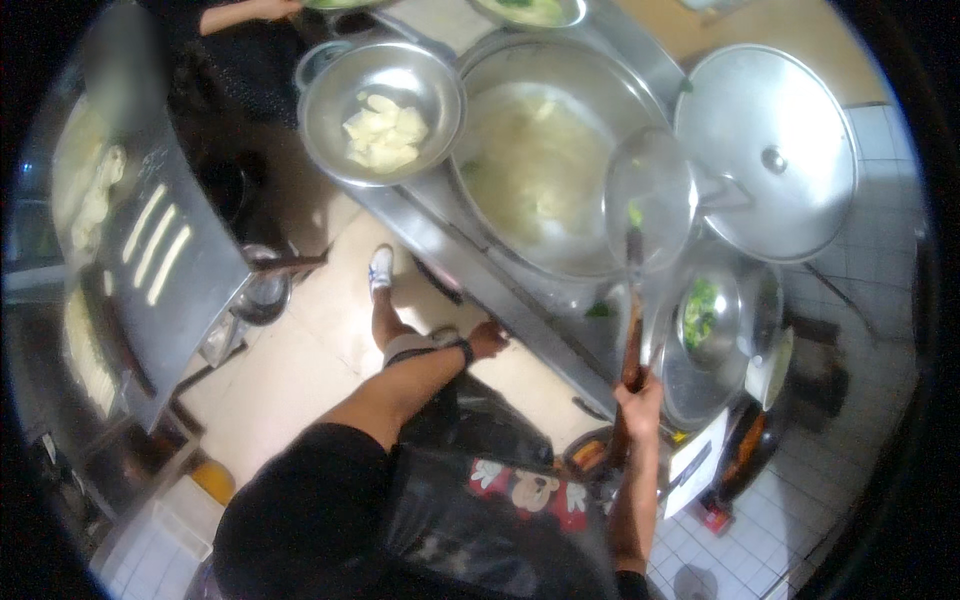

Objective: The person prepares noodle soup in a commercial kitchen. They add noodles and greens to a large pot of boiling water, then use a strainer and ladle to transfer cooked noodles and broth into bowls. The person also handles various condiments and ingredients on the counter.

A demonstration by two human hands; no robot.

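My right hand (641, 397) grips the wooden handle of a round mesh skimmer (652, 169). The skimmer's head is over the right side of a large metal wok (555, 58), with a bit of green on it. Cloudy, pale liquid (517, 172) fills the bottom of the wok. My left hand (487, 341) is by the front edge of the steel stove counter (540, 341); its fingers are blurred, so any hold is unclear. Left of the wok, a steel bowl (322, 146) contains pale, flat pieces (386, 135).
A large round lid (776, 202) leans right of the wok. Below it sits a steel bowl (724, 352) of chopped greens (699, 311). Across the floor, a metal work surface (199, 262) bears pale dough strips (161, 255). Another person's hand (277, 9) is at the top.
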